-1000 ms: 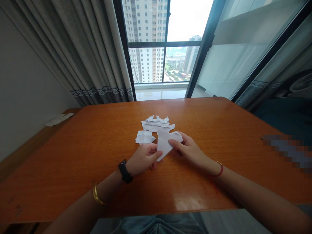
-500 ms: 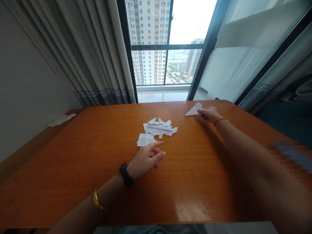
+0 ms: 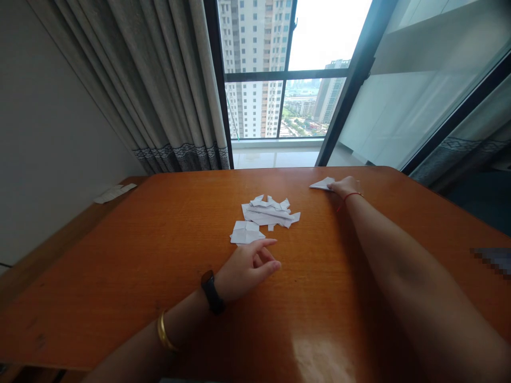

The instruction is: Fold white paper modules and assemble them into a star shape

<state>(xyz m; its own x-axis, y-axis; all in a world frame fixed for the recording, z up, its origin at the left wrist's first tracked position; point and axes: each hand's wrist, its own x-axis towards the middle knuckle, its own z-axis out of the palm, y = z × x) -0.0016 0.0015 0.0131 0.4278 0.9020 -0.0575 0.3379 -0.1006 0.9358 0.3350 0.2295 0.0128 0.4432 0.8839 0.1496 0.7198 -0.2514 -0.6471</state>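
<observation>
My right hand (image 3: 345, 186) reaches to the far right part of the wooden table (image 3: 179, 213), its fingers closed on the wide end of a folded white paper (image 3: 321, 183) with a pointed left tip. The paper is low, at or just over the tabletop. My left hand (image 3: 249, 266), with a black watch on the wrist, hovers over the middle of the table, fingers apart and holding nothing. Just beyond its fingertips lies a creased, folded white paper square (image 3: 245, 232). Behind that square is a pile of folded white paper pieces (image 3: 271, 211).
Pale papers (image 3: 114, 193) lie on a ledge at the left, beside the wall. A grey curtain (image 3: 175, 96) and a tall window (image 3: 287, 74) stand past the table's far edge. A blurred patch (image 3: 495, 260) hides something at the right edge.
My right hand has lowered the folded paper toward the tabletop, and it now appears flatter. My left hand keeps its pose near the square. The whole view has shifted slightly.
</observation>
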